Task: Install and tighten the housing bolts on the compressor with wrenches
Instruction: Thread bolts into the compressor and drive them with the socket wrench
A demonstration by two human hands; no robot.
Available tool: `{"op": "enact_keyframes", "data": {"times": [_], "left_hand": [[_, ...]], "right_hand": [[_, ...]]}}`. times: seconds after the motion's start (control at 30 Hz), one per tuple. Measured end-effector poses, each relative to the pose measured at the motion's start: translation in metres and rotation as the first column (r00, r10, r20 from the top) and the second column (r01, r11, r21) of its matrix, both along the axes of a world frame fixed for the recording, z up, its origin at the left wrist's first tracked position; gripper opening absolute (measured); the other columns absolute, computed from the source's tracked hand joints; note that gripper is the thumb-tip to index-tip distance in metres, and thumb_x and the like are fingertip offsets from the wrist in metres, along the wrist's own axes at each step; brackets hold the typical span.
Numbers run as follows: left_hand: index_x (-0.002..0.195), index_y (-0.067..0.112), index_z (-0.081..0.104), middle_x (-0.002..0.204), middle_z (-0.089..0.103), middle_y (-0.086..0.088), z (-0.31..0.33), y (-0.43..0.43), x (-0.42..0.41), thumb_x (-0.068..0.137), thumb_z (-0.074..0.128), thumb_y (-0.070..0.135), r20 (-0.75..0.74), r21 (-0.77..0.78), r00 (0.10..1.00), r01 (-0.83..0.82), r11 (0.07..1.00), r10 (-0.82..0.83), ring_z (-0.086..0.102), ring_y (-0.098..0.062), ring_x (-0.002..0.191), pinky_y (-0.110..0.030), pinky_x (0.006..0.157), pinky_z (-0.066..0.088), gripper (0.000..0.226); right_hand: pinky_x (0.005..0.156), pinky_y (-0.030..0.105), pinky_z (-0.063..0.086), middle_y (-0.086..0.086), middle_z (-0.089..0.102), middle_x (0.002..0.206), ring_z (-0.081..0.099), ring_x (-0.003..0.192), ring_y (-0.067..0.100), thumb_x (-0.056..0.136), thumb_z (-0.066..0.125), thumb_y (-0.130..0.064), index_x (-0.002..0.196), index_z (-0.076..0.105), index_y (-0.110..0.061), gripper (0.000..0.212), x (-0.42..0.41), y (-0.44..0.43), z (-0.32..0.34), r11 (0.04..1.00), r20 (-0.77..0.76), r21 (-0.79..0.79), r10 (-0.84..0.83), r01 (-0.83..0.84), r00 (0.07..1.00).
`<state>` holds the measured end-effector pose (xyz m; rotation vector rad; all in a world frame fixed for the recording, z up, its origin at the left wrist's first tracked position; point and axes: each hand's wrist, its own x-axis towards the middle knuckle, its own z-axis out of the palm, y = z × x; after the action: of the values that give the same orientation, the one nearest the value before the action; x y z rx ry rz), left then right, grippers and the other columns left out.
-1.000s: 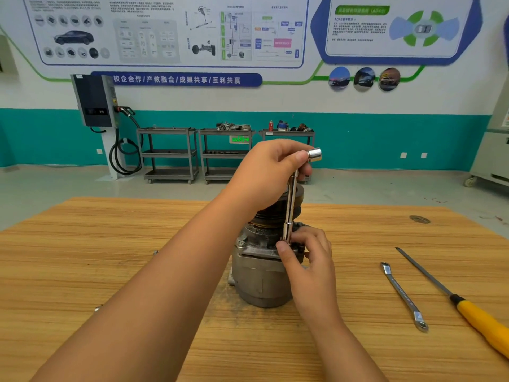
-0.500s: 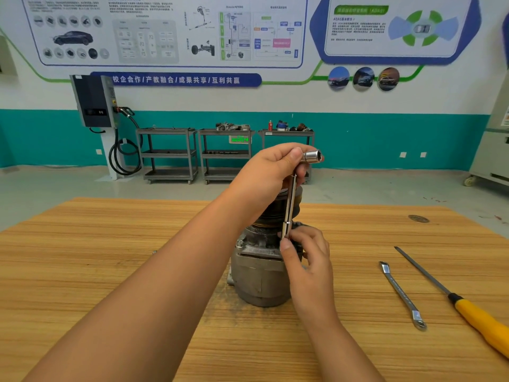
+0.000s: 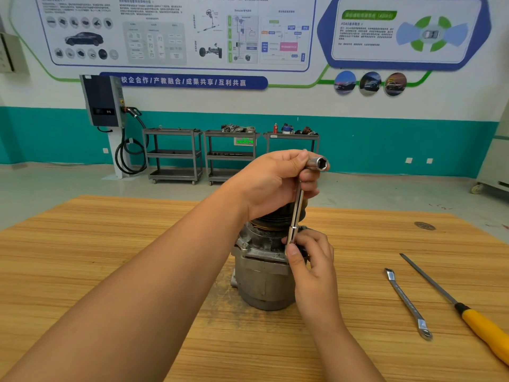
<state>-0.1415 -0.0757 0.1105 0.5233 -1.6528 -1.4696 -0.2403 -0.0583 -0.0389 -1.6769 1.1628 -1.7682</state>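
Note:
A grey metal compressor (image 3: 261,282) stands upright on the wooden table (image 3: 110,257), with a dark pulley on top. A chrome socket wrench (image 3: 296,213) stands nearly upright over its right flange. My left hand (image 3: 275,183) grips the wrench's top crossbar, whose open hex socket end (image 3: 321,163) points toward me. My right hand (image 3: 311,260) pinches the lower socket end of the wrench against the housing. One bolt head (image 3: 244,245) shows on the flange at the left. The bolt under the wrench is hidden.
A flat spanner (image 3: 407,301) lies on the table to the right of the compressor. Beside it lies a file with a yellow handle (image 3: 468,312). Metal carts (image 3: 231,155) and a wall charger stand far behind the table.
My left hand has turned the wrench's crossbar, so its socket end now faces me more. My right hand stays at the lower end.

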Motion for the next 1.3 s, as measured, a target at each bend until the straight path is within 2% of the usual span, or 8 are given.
{"op": "enact_keyframes", "data": {"times": [0.13,0.23,0.4,0.53,0.67,0.77,1.0,1.3], "left_hand": [[0.088,0.008,0.055,0.068,0.045,0.000,0.002,0.000,0.002,0.104,0.028,0.013,0.014,0.004,1.000,-0.008,1.000,0.008,0.044,-0.010,0.063,-0.032,0.080,0.041,0.031],[0.097,0.012,0.062,0.080,0.066,0.002,-0.001,0.003,0.000,0.105,0.033,0.020,0.147,-0.167,0.962,-0.205,0.965,0.230,0.062,-0.013,0.080,-0.037,0.090,0.046,0.031],[0.112,0.017,0.068,0.107,0.068,0.009,-0.023,0.013,-0.002,0.104,0.035,0.033,0.077,-0.474,0.724,-0.579,0.664,0.686,0.060,0.001,0.102,-0.016,0.088,0.044,0.037],[0.129,0.026,0.054,0.138,0.049,0.009,-0.062,0.019,0.012,0.098,0.044,0.040,0.108,-0.631,0.493,-0.637,0.443,0.863,0.036,-0.010,0.133,-0.047,0.110,0.030,0.035],[0.148,0.034,0.019,0.156,0.014,0.013,-0.112,0.033,0.021,0.064,0.048,0.076,0.153,-0.414,0.489,-0.758,0.505,0.859,0.014,-0.010,0.144,-0.051,0.116,0.021,0.097],[0.150,0.033,0.005,0.158,0.006,0.011,-0.141,0.034,0.016,0.055,0.065,0.073,0.236,-0.360,0.478,-0.766,0.533,0.846,0.009,-0.013,0.146,-0.051,0.117,0.021,0.120],[0.151,0.025,0.009,0.159,0.013,0.002,-0.167,0.028,0.001,0.055,0.072,0.058,0.186,-0.373,0.404,-0.814,0.444,0.896,0.009,-0.015,0.147,-0.047,0.118,0.018,0.119],[0.150,0.026,0.011,0.152,0.015,0.008,-0.174,0.017,-0.006,0.059,0.082,0.050,0.086,-0.359,0.403,-0.841,0.406,0.911,0.013,-0.011,0.143,-0.043,0.118,0.021,0.118]], "right_hand": [[0.091,0.009,0.030,-0.015,0.051,0.107,0.041,0.112,-0.002,0.092,0.057,-0.018,0.099,0.067,-0.022,0.013,0.000,0.001,0.000,1.000,-0.029,-0.008,-0.011,0.011,1.000],[0.090,0.009,0.031,-0.017,0.051,0.105,0.041,0.111,-0.004,0.092,0.057,-0.019,0.098,0.067,-0.022,0.012,-0.001,0.000,0.001,1.000,-0.029,-0.003,-0.021,0.021,0.999],[0.095,0.027,0.032,-0.016,0.052,0.103,0.038,0.109,-0.001,0.095,0.052,-0.016,0.091,0.061,-0.027,0.015,-0.001,0.000,0.004,1.000,-0.093,-0.002,-0.025,0.025,0.995],[0.100,0.040,0.033,-0.013,0.053,0.103,0.040,0.110,0.007,0.095,0.050,-0.017,0.092,0.063,-0.025,0.015,0.000,0.001,0.004,0.999,-0.077,-0.015,-0.030,0.029,0.997],[0.100,0.043,0.033,-0.017,0.053,0.102,0.040,0.108,0.001,0.095,0.052,-0.015,0.088,0.057,-0.037,0.023,0.003,0.004,0.008,0.998,-0.059,-0.046,-0.045,0.043,0.997],[0.101,0.044,0.033,-0.016,0.053,0.102,0.041,0.109,0.004,0.095,0.052,-0.015,0.090,0.061,-0.031,0.019,0.002,0.002,0.007,0.999,-0.058,-0.025,-0.042,0.040,0.997],[0.088,0.022,0.037,-0.026,0.055,0.092,0.051,0.103,0.014,0.089,0.047,-0.031,0.087,0.060,-0.035,0.013,0.003,0.002,0.014,0.997,0.017,-0.073,0.019,-0.018,1.000],[0.087,0.023,0.039,-0.017,0.058,0.099,0.051,0.105,0.009,0.100,0.040,-0.030,0.086,0.055,-0.037,0.021,-0.015,-0.004,0.022,0.993,0.060,-0.026,-0.114,0.116,0.992]]}}
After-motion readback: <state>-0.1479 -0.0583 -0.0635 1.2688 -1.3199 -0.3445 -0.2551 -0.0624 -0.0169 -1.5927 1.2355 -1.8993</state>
